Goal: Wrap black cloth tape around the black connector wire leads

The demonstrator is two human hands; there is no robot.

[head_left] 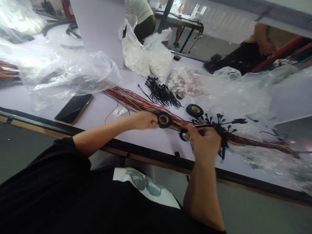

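My left hand [144, 120] is closed, gripping a roll of black tape [164, 126] by its left side. The roll is held over a long bundle of coloured wires [143, 104] in red, yellow and dark tones. My right hand [206, 141] is wrapped round the wires farther right, beside a cluster of black connector leads [224, 133]; its palm hides part of the bundle. Below the right fingertips is another tape roll [184, 135], partly covered. One more black tape roll [194, 110] lies just behind the wires.
A phone [74, 109] lies left near the table's dark front edge [149, 152]. Behind the wires are black leads [161, 92], a small tape roll [180, 95] and bags of white connectors [184, 81]. Clear plastic [70, 75] covers wires at left. Another person's hand [267, 47] is across the partition.
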